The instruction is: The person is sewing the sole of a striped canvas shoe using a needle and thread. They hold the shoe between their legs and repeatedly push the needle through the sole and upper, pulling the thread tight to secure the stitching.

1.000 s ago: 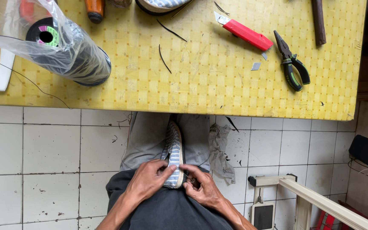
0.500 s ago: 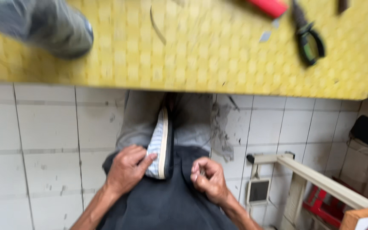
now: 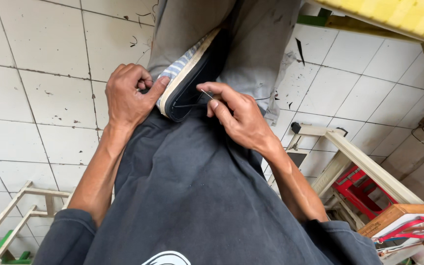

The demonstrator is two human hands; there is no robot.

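The view has dropped since a moment ago, so the yellow table [image 3: 393, 14] shows only at top right. The left hand [image 3: 126, 95] grips the striped shoe [image 3: 192, 73] on the lap; the right hand [image 3: 239, 115] now pinches a needle [image 3: 206, 93] at its dark sole. White wooden frame [image 3: 354, 157] stands right.

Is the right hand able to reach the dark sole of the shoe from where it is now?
Probably yes: the right hand already rests beside the shoe, with nothing between them.
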